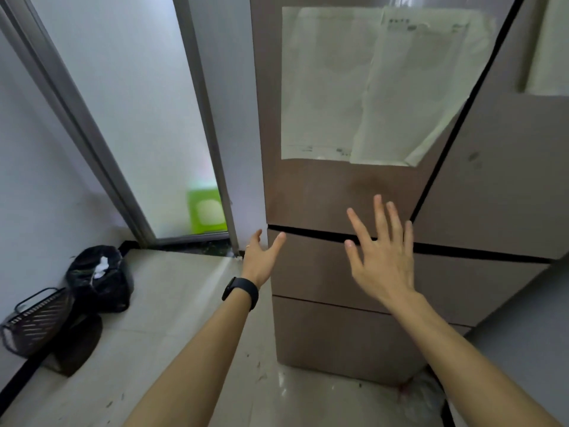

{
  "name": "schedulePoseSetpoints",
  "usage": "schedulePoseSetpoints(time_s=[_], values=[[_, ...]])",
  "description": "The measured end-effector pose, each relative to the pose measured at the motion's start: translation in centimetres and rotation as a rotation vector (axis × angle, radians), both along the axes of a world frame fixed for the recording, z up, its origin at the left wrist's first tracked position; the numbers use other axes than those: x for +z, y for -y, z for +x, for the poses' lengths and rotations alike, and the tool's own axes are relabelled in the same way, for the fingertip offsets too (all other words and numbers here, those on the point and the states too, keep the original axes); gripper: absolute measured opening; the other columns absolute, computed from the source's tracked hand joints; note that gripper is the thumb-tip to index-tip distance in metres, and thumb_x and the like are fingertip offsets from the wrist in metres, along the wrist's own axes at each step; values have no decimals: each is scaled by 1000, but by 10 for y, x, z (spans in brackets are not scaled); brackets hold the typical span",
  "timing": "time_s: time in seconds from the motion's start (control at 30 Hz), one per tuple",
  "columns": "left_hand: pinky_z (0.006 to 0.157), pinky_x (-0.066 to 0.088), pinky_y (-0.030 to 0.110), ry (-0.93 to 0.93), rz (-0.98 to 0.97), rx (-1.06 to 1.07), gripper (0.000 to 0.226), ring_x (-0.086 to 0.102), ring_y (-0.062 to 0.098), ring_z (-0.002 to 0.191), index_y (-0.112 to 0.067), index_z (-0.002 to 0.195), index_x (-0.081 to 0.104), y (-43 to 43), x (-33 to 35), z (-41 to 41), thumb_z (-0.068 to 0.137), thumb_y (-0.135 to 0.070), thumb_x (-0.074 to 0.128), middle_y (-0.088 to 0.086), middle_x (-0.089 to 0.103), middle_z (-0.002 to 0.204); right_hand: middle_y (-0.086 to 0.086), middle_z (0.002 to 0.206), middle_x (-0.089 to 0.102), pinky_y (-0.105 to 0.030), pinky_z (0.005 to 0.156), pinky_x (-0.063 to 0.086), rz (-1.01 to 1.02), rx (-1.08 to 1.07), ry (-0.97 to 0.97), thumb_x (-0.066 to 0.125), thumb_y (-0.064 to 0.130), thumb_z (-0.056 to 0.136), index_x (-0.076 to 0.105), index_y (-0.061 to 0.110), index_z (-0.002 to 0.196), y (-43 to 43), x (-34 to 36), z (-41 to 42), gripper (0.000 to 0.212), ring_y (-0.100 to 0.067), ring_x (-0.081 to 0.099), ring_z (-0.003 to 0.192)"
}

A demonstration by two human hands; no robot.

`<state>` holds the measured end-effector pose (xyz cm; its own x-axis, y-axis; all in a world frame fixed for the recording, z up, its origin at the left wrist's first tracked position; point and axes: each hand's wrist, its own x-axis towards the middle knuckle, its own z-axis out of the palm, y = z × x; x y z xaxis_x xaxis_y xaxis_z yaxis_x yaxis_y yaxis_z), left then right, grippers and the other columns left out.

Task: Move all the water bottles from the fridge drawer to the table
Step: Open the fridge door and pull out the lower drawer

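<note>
A tall brown fridge fills the middle and right of the head view, with papers stuck on its upper door. Below the door are two closed drawers: the upper drawer and the lower drawer. No water bottles are visible, and no table is in view. My left hand, with a black band on the wrist, is open at the left corner of the upper drawer's top edge. My right hand is open with fingers spread, in front of the dark gap above that drawer.
A black bin bag and a black wire basket stand on the tiled floor at the left wall. A frosted glass door with a green object behind it is left of the fridge. A plastic bag lies at the fridge's base.
</note>
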<state>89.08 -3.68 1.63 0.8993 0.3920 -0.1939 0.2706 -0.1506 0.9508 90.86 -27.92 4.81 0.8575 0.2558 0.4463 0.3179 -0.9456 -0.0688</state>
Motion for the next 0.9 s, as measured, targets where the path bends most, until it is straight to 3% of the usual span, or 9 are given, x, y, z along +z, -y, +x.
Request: schedulePoseSetpoints(time_s=[0.1, 0.37, 0.47, 0.53, 0.6, 0.7, 0.8, 0.9], values=[[120, 30, 42, 35, -45, 27, 85, 32, 23, 148, -22, 158, 26, 0, -9, 30, 91, -62, 60, 1, 32, 162, -10, 165, -15, -64, 118, 5, -98, -19, 69, 35, 48, 100, 12, 34, 158, -1, -8, 45, 64, -31, -13, 152], [112, 41, 41, 72, -62, 96, 55, 53, 20, 127, -24, 133, 52, 0, -35, 63, 93, -61, 57, -2, 59, 133, -2, 165, -17, -68, 115, -2, -93, 26, 273, 47, 44, 100, 15, 39, 156, 10, -42, 89, 65, -25, -14, 152], [97, 46, 35, 48, 39, 133, 44, 59, 20, 111, -25, 113, 54, -3, -35, 65, 90, -62, 60, -2, 64, 118, 0, 165, -18, -68, 115, 0, -70, 41, 354, 48, 44, 99, 14, 40, 156, 9, -52, 94, 66, -23, -16, 151], [85, 46, 35, 18, 59, 298, 42, 60, 23, 98, -23, 99, 54, 10, -41, 56, 89, -64, 61, 1, 64, 107, 1, 165, -16, -68, 114, 3, -58, 55, 367, 49, 45, 99, 18, 40, 155, 10, -51, 97, 64, -21, -15, 151], [79, 45, 37, 61, 26, 468, 37, 59, 27, 91, -23, 89, 50, 28, -47, 35, 92, -59, 59, 5, 62, 102, 1, 165, -17, -68, 115, 3, -59, 60, 338, 48, 45, 100, 20, 39, 155, 12, -50, 95, 62, -21, -16, 151], [75, 40, 34, 107, 75, 449, 29, 57, 26, 88, -28, 84, 46, 35, -49, 11, 97, -51, 56, 6, 60, 99, 0, 164, -18, -67, 116, 0, -46, 64, 255, 49, 42, 99, 20, 36, 156, 10, -42, 85, 64, -24, -15, 152], [76, 37, 31, 71, 83, 393, 31, 55, 18, 86, -22, 94, 51, 32, -43, 5, 98, -53, 54, 5, 60, 104, -3, 164, -18, -65, 117, 0, 3, 78, 86, 51, 43, 96, 17, 34, 158, 7, -29, 67, 71, -26, -15, 152], [77, 37, 29, 63, 62, 412, 38, 54, 10, 83, -18, 101, 54, 38, -38, -9, 96, -55, 55, 2, 61, 106, -3, 167, -5, -58, 120, 13, 112, 112, -145, 46, 49, 97, 32, 34, 153, 7, -36, 28, 60, -23, -2, 153]])
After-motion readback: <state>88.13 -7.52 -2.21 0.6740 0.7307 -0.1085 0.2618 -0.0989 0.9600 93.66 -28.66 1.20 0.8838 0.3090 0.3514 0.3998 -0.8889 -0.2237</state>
